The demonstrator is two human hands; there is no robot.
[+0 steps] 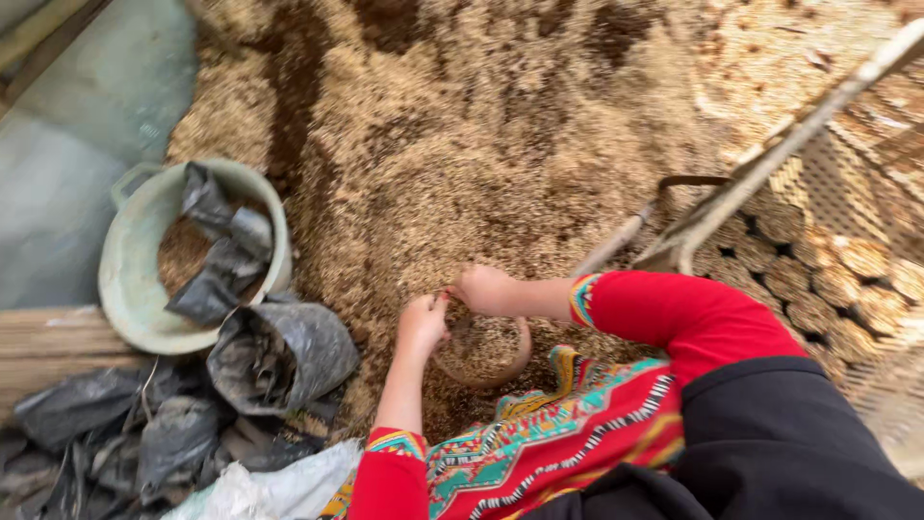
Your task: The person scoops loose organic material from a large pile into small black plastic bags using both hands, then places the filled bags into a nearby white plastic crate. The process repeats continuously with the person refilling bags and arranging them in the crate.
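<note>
We look down on a broad heap of loose, straw-coloured husk and sawdust-like mix (pixel 462 144), and both our hands are at its near edge, over a small round bowl (pixel 484 354). The bowl sits half sunk in the mix just in front of our lap, and it is full of the same material. Our left hand (pixel 422 325) is curled shut over the bowl's left rim, fingers folded in as if pinching some of the mix or the rim itself; we cannot tell which. Our right hand (pixel 484 288) is a loose fist at the bowl's far rim, touching or nearly touching the left one, and what it grips is hidden under the knuckles. Red sleeves with patterned cuffs cover both arms. To the left stands a pale green basin (pixel 125 279) holding some mix and a crumpled black plastic bag (pixel 219 250). Beside it, nearer to us, an open black bag (pixel 284 351) lies among more black bags (pixel 125 438) and a white sack (pixel 274 491). To the right are a tool handle (pixel 616 246) lying on the heap and stacked round cylinders (pixel 828 279) behind a light-coloured pole.
</note>
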